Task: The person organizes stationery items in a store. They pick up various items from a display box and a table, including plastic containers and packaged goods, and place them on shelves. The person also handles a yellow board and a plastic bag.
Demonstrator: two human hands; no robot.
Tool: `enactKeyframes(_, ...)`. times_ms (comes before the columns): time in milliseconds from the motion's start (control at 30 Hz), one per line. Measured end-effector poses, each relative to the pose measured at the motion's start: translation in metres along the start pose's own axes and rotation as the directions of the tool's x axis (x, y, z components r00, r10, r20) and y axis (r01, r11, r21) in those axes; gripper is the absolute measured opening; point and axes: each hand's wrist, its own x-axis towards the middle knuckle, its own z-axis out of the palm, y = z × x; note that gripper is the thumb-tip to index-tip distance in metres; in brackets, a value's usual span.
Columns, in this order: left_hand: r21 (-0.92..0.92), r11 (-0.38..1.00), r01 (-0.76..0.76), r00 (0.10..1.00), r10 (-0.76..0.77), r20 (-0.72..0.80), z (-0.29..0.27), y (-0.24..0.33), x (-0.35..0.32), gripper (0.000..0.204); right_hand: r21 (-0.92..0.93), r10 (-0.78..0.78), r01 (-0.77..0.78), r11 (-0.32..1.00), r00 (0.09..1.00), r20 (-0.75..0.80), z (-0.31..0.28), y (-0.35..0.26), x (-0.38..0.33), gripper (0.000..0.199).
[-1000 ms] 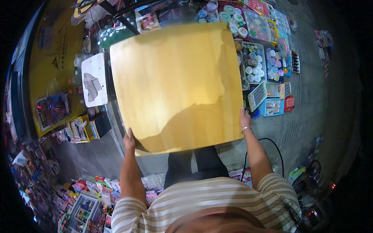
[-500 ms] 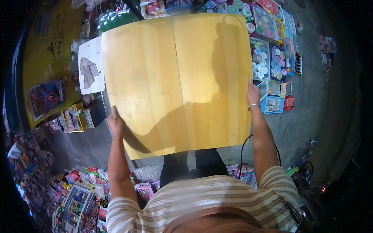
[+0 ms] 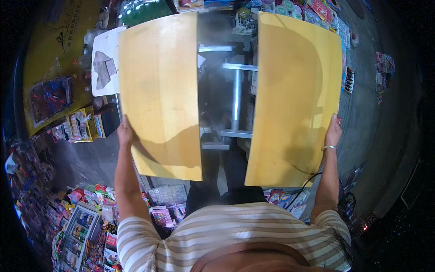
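A yellow wooden tabletop is parted into a left half [image 3: 161, 95] and a right half [image 3: 294, 99], with a wide gap between them. My left hand [image 3: 125, 131] grips the outer edge of the left half near its front corner. The outer edge of the right half is held by my right hand [image 3: 333, 131], which has a bracelet at the wrist. Fingers of both hands are partly hidden by the panels. Inside the gap, silvery metal bars [image 3: 236, 95] of a frame show, some reaching under the right half.
At left is a white board [image 3: 99, 84] with a grey cloth [image 3: 104, 70] on it, beside a yellow box [image 3: 84, 126] of goods. Behind me stands a glass-topped case [image 3: 80, 233] among many small packages. A black cable [image 3: 304, 189] hangs near my right forearm.
The two tabletop halves, nearly touching before, have come apart. The right half moved rightward with my right hand; the left half shifted slightly left. The metal frame between them is now exposed.
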Motion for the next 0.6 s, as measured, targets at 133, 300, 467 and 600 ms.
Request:
enactKeyframes(133, 0.251, 0.966, -0.061, 0.996, 0.043, 0.079, 0.085, -0.033, 0.034, 0.067, 0.080, 0.068, -0.063, 0.995, 0.996, -0.055, -0.007, 0.005, 0.000, 0.058)
enactKeyframes(300, 0.170, 0.985, 0.033, 0.981, -0.064, 0.184, 0.178, -0.049, 0.046, 0.070, 0.073, 0.162, -0.159, 0.984, 0.986, -0.028, -0.016, 0.018, -0.011, 0.060)
enactKeyframes(467, 0.167, 0.982, 0.082, 0.959, -0.124, 0.255, 0.239, -0.056, 0.051, 0.074, 0.005, 0.180, -0.180, 0.984, 0.983, -0.046, -0.013, 0.024, -0.013, 0.058)
enactKeyframes(600, 0.216, 0.972, 0.094, 0.915, -0.170, 0.365, 0.274, -0.057, 0.058, 0.079, 0.156, 0.291, -0.293, 0.943, 0.956, 0.037, -0.002, 0.034, -0.013, 0.060)
